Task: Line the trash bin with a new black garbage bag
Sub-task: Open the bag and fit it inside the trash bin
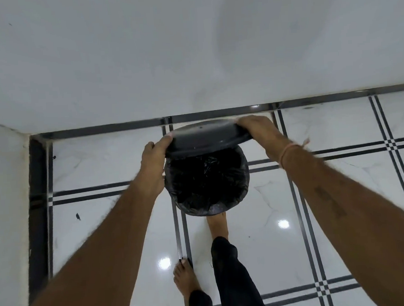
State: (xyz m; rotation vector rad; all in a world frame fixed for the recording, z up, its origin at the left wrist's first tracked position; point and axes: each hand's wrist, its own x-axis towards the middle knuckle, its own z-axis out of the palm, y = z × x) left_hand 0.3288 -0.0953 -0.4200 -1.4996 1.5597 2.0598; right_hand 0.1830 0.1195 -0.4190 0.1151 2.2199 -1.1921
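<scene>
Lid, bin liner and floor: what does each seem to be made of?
The round dark lid looks like rigid moulded plastic, semi-gloss: thin stiff rim, soft sheen. The crinkled black bag under it is thin plastic film: shiny creases. The white floor tiles look polished ceramic or marble; mirror-like lamp reflections, grey veins, which one unclear.

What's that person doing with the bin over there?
A person grips a round black lid by its edges, left hand on one side, right hand on the other, just above the trash bin. A black garbage bag already lines the bin, folded over its rim. One bare foot is at the bin's base.
</scene>
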